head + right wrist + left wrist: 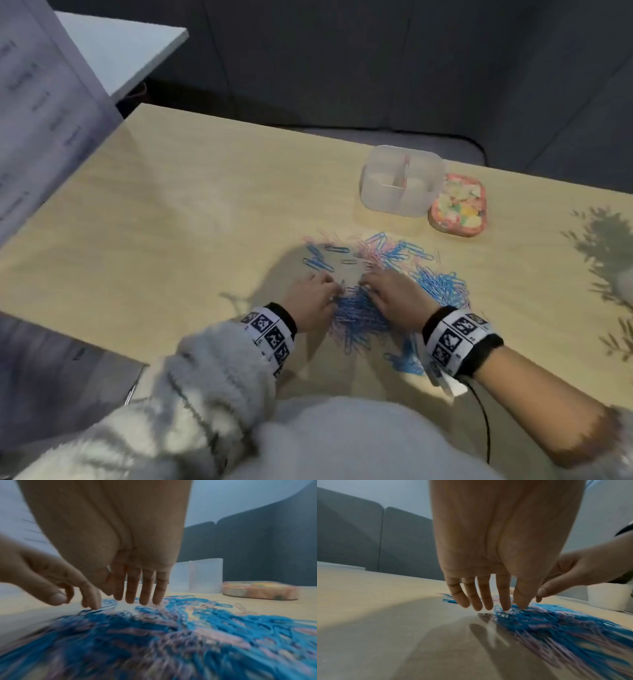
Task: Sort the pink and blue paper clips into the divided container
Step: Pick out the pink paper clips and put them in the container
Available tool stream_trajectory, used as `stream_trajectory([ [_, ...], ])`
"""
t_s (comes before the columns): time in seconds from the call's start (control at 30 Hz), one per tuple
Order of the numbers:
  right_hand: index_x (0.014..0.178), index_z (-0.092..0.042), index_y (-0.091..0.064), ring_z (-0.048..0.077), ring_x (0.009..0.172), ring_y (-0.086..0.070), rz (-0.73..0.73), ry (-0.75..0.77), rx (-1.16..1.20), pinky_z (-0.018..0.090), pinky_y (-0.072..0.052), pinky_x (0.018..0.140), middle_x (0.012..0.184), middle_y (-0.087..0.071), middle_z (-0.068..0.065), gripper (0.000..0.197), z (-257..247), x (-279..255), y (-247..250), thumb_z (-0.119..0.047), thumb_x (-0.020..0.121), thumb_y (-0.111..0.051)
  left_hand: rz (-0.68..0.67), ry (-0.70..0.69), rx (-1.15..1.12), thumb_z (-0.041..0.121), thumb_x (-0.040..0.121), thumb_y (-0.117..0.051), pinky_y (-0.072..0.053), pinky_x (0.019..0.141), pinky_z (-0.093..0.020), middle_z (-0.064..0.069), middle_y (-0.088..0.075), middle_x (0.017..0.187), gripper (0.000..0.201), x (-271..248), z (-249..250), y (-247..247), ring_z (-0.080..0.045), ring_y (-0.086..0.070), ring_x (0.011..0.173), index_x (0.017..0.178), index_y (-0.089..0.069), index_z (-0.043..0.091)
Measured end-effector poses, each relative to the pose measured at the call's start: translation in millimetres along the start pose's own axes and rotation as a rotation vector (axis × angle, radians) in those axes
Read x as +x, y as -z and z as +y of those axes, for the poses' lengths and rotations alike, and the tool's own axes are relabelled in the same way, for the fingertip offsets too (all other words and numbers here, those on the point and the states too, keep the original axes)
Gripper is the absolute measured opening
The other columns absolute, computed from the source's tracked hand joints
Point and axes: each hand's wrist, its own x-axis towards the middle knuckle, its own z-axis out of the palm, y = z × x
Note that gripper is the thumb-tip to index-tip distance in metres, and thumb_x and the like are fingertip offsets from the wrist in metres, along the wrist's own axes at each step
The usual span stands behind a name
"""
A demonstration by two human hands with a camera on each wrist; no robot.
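Near paper clips (154, 649): we see only a blurred blue-pink smear.
Potted plant (613, 260): cut off by right edge.

Pink and blue paper clips (383, 291) heaped lower centre; clear divided container (400, 181), upright, upper right of them.

The left hand (501, 540) is hanging palm-down over the pale worktop (368, 615), its fingers (471, 599) pointing downward and fairly straight, the thumb and forefinger tips touching the near edge of a heap of blue and pink paper clips (565, 631). The right hand (576, 573) is reaching in from the right, its loosely bent fingers hovering just above the heap. A white container (607, 597) is standing behind the clips at the right. Dark panels (376, 540) are rising beyond the worktop.
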Motion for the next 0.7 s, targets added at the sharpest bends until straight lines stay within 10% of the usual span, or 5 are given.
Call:
stream_trajectory([
  [0.5,0.122,-0.008,-0.054,0.031,0.117,-0.046,0.182,-0.393,-0.081,0.042,-0.040,0.097,0.131,-0.054,0.009,0.036,70,49,15,-0.007,0.088,-0.043,0.223,0.199,-0.110,0.012,0.093,-0.045,-0.042,0.094,-0.035,-0.011,-0.056,0.117,0.024,68,-76,29,-0.028,-0.050,0.109,0.112,-0.061,0.009],
  [0.7,0.135,-0.013,-0.043,0.024,0.126,-0.041,0.139,-0.197,0.086,0.040,-0.035,0.108,0.140,-0.046,0.005,0.056,53,65,21,-0.026,0.084,-0.060,0.165,0.125,-0.102,0.021,0.087,-0.056,-0.036,0.103,-0.039,-0.009,-0.046,0.130,0.043,90,-67,44,-0.027,-0.040,0.121,0.128,-0.048,0.013],
])
